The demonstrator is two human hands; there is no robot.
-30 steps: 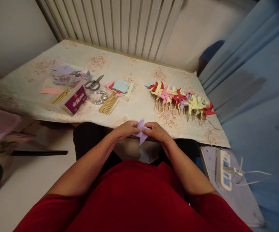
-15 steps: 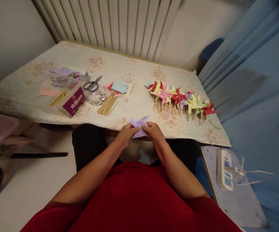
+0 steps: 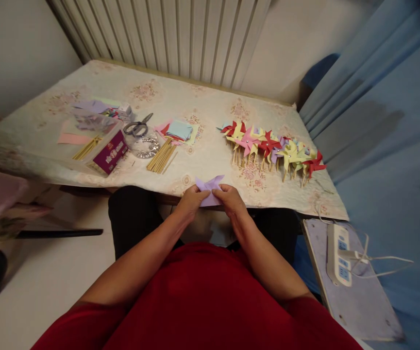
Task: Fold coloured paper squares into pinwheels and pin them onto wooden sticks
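My left hand (image 3: 191, 200) and my right hand (image 3: 230, 200) together pinch a folded piece of purple paper (image 3: 209, 187) at the near edge of the table (image 3: 210, 109). The paper's pointed flaps stick up above my fingers. To the right on the table lies a row of finished paper pinwheels (image 3: 272, 147) on wooden sticks, in red, pink, yellow and purple. A bundle of wooden sticks (image 3: 162, 157) lies ahead of my left hand, with a stack of coloured paper squares (image 3: 180, 130) behind it.
Scissors (image 3: 137, 126) rest on a clear dish (image 3: 143, 144). A purple box (image 3: 111, 151) and loose paper sheets (image 3: 90, 113) lie at the left. A white power strip (image 3: 337, 253) with a cable sits on a stool at my right. A blue curtain (image 3: 380, 112) hangs at right.
Both hands have lifted the purple paper slightly toward the table edge and turned it flatter. The paper's lower point no longer hangs below my fingers.
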